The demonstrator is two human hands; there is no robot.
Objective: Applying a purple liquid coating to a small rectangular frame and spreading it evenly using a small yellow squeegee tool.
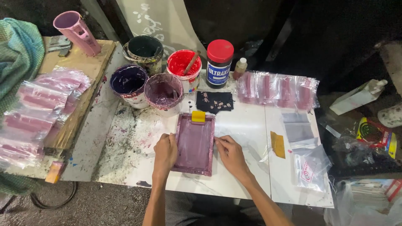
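At nine o'clock, far out on my left, printed clear bags (35, 111) with mauve stripes lie heaped on a wooden board (90, 62), and a pink plastic jug (77, 32) lies tilted at the board's far end, toward eleven. Coming in, four paint tubs cluster at about eleven to twelve: a dark purple one (129, 83), a black-lined one (144, 52) behind it, a mauve one (164, 93) nearest me, and a red one (183, 69) with a stick standing in it. Just right of them stands a dark jar with a red lid (219, 62).

My left hand (165, 154) rests flat-curled on the left rail of the small purple-stained screen frame (194, 144), fingers pressing its edge, not wrapped around it. The frame lies flat on the white table (251, 184) straight ahead of me at twelve, with a yellow squeegee (198, 116) sitting on its far end. My right hand (232, 155) sits at the frame's right rail, fingertips pinching at the edge where a clear plastic sheet (251, 138) spreads out; whether I grip the sheet or the frame I cannot tell.

At one o'clock a row of striped bags (276, 88) lies flat. Toward three, a yellow scrap (277, 144) and loose clear bags (310, 165) lie on the table.
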